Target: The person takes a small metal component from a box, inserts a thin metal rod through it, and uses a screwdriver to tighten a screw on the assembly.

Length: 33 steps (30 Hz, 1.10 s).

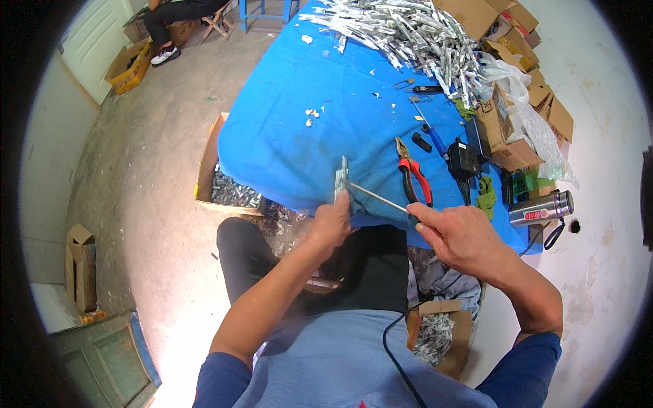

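Note:
At the near edge of a blue-covered table (286,129), my left hand (332,223) grips a small silvery metal part (341,175), which stands up beyond my fingers. My right hand (457,234) is closed around the handle of a screwdriver (378,197); its long thin shaft points left, and its tip meets the metal part. Most of the handle is hidden in my fist. Just beyond my right hand lie pliers (415,175) with red and black grips.
A large heap of similar metal parts (415,34) covers the far end. A blue-handled screwdriver (435,139), a black adapter (464,162) and a steel flask (542,208) lie at the right. A cardboard box (204,187) of small metal pieces stands left. Another person's leg (160,34) shows far left.

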Available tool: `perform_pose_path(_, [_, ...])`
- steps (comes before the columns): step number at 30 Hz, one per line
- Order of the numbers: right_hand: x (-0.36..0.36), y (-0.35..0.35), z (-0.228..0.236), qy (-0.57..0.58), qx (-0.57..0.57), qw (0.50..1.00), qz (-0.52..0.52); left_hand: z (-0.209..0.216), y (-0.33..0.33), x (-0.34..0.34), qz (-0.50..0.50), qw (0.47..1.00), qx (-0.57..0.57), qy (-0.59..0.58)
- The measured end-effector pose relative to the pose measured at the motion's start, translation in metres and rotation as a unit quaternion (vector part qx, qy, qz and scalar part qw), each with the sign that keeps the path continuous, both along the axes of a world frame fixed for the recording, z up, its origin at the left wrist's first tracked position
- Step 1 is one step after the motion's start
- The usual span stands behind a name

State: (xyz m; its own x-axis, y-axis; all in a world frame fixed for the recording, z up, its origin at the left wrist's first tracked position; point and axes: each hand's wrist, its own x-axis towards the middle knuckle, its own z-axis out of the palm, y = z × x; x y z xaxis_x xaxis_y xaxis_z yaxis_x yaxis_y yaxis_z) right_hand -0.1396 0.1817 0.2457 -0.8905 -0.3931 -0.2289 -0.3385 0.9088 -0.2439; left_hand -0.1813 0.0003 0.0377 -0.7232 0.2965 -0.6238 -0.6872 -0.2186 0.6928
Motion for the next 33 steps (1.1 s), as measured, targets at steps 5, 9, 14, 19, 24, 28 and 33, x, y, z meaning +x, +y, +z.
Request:
perform_pose_path(5, [0.008, 0.031, -0.034, -0.234, -0.279, 0.906, -0.213, -0.003, 0.005, -0.001, 0.000, 0.999, -0.031, 0.012])
perform_pose_path(9, [0.031, 0.032, -0.058, -0.305, -0.389, 0.794, -0.354, -0.008, 0.003, -0.005, 0.011, 0.999, -0.043, 0.024])
perform_pose_path(14, [0.039, 0.030, -0.076, -0.017, -0.169, 0.976, -0.134, -0.002, 0.001, -0.004, 0.004, 1.000, -0.019, 0.013])
perform_pose_path(19, [0.033, 0.001, -0.036, 0.077, 0.014, 0.996, -0.040, -0.005, 0.002, 0.000, 0.021, 0.999, -0.043, 0.016])
perform_pose_path(24, [0.014, 0.025, -0.047, -0.112, -0.196, 0.965, -0.134, 0.000, 0.003, 0.002, 0.026, 0.999, -0.027, 0.027])
perform_pose_path(28, [0.024, 0.028, -0.051, -0.292, -0.353, 0.836, -0.301, -0.008, 0.005, 0.000, 0.024, 0.997, -0.057, 0.045])
perform_pose_path(33, [0.036, 0.029, -0.070, -0.252, -0.364, 0.842, -0.309, -0.003, 0.002, -0.004, 0.013, 0.999, -0.049, 0.018])
